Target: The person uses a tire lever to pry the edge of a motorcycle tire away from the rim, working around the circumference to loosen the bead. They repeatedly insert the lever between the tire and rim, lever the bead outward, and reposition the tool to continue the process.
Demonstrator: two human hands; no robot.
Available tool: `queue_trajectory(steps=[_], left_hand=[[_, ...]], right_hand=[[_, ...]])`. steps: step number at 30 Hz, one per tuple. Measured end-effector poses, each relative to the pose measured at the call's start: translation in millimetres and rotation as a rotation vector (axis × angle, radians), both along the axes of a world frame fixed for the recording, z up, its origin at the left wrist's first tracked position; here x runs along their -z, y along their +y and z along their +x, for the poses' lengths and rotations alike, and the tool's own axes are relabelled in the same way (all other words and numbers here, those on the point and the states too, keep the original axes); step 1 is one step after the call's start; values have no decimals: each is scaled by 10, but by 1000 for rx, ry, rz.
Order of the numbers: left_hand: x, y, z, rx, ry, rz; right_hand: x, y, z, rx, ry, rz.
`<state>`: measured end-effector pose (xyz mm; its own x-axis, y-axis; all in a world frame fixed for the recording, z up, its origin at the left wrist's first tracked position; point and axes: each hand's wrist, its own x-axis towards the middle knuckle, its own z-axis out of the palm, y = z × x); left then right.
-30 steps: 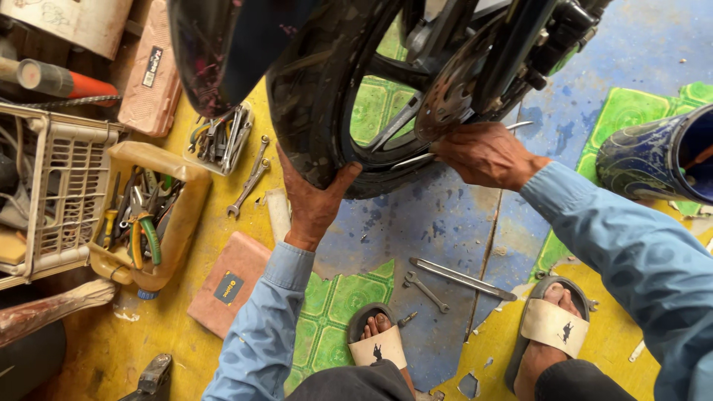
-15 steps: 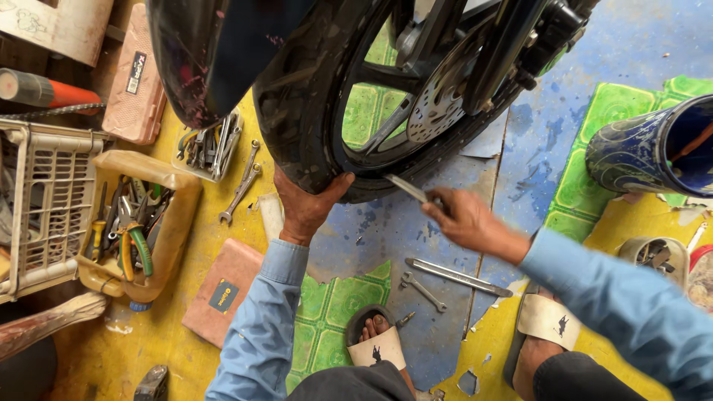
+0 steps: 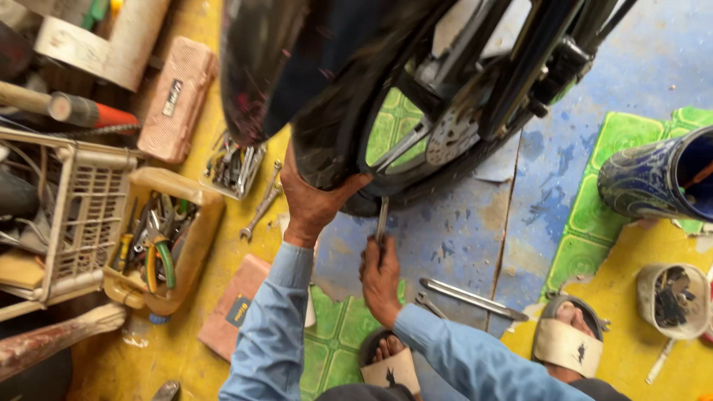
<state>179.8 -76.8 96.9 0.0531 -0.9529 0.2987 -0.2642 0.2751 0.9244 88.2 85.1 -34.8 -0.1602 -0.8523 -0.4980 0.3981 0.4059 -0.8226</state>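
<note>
A black motorcycle wheel (image 3: 349, 141) with spokes and a brake disc (image 3: 451, 134) stands above the painted floor. My left hand (image 3: 312, 197) grips the lower edge of the tyre, palm against the rubber. My right hand (image 3: 380, 276) sits just below the tyre and is shut on a slim metal tyre lever (image 3: 382, 219), whose tip points up at the tyre's bottom edge. Both arms wear light blue sleeves.
A yellow tub of pliers and tools (image 3: 160, 241) and a white crate (image 3: 70, 215) stand at left. A spanner (image 3: 261, 202), a tray of sockets (image 3: 232, 167), two long metal bars (image 3: 471, 297), a blue patterned boot (image 3: 661, 178) and my sandalled feet (image 3: 568, 345) lie around.
My right hand came off the wheel rim, picked up the metal lever and brought it down and left to the tyre's bottom edge. The left hand stayed on the tyre.
</note>
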Motion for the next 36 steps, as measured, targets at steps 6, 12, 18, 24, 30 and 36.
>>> queue_trajectory(steps=[6,12,18,24,30,36], left_hand=[[-168,129,-177,-27,225,-31],[227,223,-97,-24,82,68],[299,151,-2,26,110,13],[271,134,13,59,140,100],[213,121,19,91,159,123],[159,92,26,125,180,96]], right_hand=[[-378,-6,-82,-131,64,-118],[-225,-172,-286,-191,256,-296],[19,-349,-652,-345,462,-429],[127,-337,-481,-277,575,-534],[98,-428,-615,-341,538,-603],[136,-412,-533,-307,529,-612]])
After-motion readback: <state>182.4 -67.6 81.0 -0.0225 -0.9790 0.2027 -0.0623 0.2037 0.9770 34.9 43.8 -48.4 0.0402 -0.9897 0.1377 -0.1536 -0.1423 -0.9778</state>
